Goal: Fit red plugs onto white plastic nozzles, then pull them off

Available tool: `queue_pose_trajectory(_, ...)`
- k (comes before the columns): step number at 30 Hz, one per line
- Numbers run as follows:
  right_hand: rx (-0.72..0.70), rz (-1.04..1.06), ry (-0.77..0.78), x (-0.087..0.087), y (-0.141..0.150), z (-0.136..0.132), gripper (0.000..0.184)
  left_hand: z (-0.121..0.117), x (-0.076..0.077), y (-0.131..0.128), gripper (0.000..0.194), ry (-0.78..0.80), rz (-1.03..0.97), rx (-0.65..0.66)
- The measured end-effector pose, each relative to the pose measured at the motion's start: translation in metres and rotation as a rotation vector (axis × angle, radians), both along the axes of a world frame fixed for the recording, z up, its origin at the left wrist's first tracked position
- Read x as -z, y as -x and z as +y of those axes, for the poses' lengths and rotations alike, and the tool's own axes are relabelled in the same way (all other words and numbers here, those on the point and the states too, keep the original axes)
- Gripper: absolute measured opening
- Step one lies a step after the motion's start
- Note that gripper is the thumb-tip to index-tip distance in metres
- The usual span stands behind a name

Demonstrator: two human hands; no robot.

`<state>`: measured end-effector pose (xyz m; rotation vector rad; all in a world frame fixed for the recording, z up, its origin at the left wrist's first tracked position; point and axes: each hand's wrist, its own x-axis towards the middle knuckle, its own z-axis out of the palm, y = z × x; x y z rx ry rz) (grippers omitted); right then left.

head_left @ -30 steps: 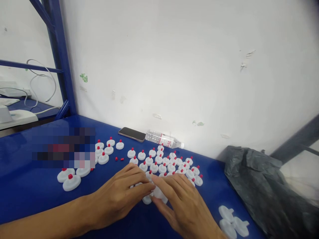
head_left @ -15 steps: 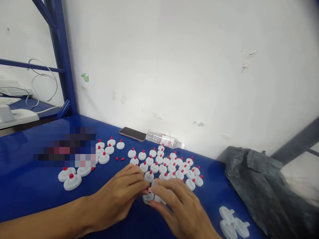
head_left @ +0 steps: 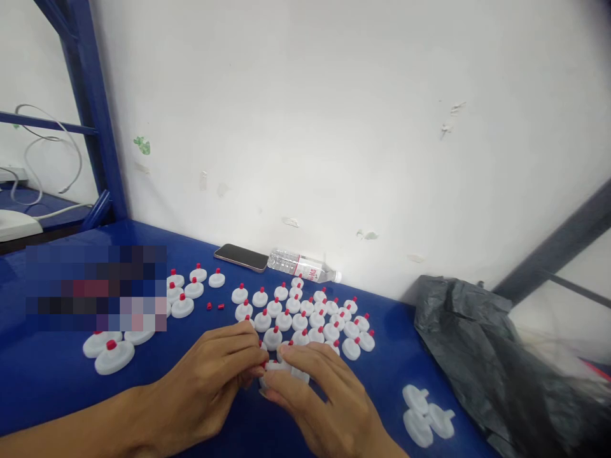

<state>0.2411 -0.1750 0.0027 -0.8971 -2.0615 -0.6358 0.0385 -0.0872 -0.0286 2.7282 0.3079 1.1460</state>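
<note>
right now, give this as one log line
left hand: at red cap | right hand: gripping white lid | nearby: phone, bottle

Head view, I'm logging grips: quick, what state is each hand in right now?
Left hand: closed, holding a red cap, mostly hidden.
Right hand: closed, holding a white disc.

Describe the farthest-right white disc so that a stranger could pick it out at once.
On the blue tabletop, find the dark plastic bag at the right of the picture. Just left of it, three white discs lie clustered, showing no red. Yours is the rightmost disc, nearest the bag, its spout pointing right.
</note>
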Motion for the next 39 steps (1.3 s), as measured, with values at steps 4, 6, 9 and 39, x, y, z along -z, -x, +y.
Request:
queue_pose_trajectory(4, 0.018, -0.017, -0.014, 0.0, 0.001, -0.001, 0.02, 0.0, -0.001, 0.0, 0.021, 0.149, 0.031, 0.04)
queue_pose_trajectory(6, 0.048, -0.036, -0.009, -0.003, 0.001, -0.002, 0.024, -0.001, 0.0, 0.0, 0.021, 0.175, 0.025, 0.043)
queue_pose_trajectory(9, 0.072, -0.127, 0.014, -0.008, 0.0, -0.005, 0.029, -0.002, 0.001, -0.001, 0.021, 0.175, 0.023, 0.04)
queue_pose_trajectory(39, 1.025, 0.271, 0.601, -0.001, -0.181, 0.025, 0.019, 0.054, -0.02, 0.018, 0.033, -0.08, 0.407, -0.865)
